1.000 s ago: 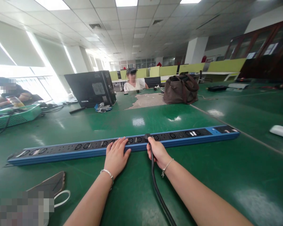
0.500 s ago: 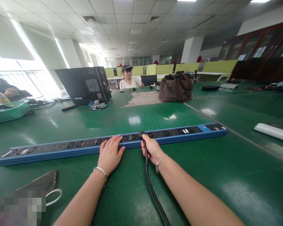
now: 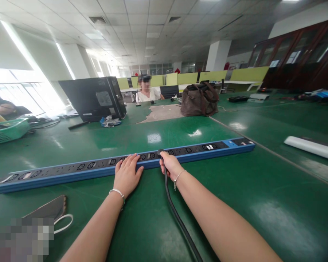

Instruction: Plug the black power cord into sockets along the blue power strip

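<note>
A long blue and black power strip (image 3: 131, 165) with several sockets lies across the green table. My left hand (image 3: 128, 174) rests on its middle, fingers stretched over the top face and thumb along the front side. Just to the right, my right hand (image 3: 170, 163) is closed around a black plug (image 3: 160, 151) at one of the sockets. Whether the plug is fully seated is hidden by my fingers. From under that hand the black power cord (image 3: 177, 214) runs down toward me.
A phone (image 3: 47, 210) with a white loop lies at the lower left. Farther back are a black computer case (image 3: 91, 98), gloves (image 3: 110, 121), a brown bag (image 3: 198, 100) and a green basket (image 3: 9, 133). A white bar (image 3: 314, 147) lies right. A person (image 3: 147, 95) sits opposite.
The view has shifted slightly, and the strip's right end appears a little farther left. Both hands keep their places on the strip and plug.
</note>
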The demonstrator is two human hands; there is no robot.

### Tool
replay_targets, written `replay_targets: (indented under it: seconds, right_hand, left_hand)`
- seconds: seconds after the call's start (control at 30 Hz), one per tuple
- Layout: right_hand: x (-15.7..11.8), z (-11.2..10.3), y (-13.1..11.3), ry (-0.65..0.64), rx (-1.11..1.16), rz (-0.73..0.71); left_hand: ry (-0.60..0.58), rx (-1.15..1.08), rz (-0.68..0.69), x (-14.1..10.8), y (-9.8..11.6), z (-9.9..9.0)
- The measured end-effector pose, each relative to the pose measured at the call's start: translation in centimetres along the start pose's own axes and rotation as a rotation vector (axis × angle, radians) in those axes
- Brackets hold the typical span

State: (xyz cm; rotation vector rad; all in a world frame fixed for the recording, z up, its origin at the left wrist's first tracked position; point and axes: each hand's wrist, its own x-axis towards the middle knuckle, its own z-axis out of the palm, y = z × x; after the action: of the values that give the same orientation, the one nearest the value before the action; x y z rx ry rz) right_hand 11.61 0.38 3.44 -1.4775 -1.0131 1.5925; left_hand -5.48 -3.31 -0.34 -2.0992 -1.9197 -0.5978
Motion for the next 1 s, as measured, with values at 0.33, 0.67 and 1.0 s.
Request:
replay_targets:
  seconds: [0.33,0.67,1.0]
  right_hand:
    - [0.2,-0.1,0.8,-0.009,0.009,-0.023]
    - [1.1,0.1,2.1,0.071,0.027,-0.226]
    - [-1.2,0.4,0.2,-0.042,0.027,-0.525]
  left_hand:
    - [0.007,-0.013,-0.005,0.0,-0.1,-0.1]
    - [0.006,-0.039,-0.040,0.2,-0.2,-0.1]
    - [0.016,-0.053,-0.054,0.3,-0.2,-0.2]
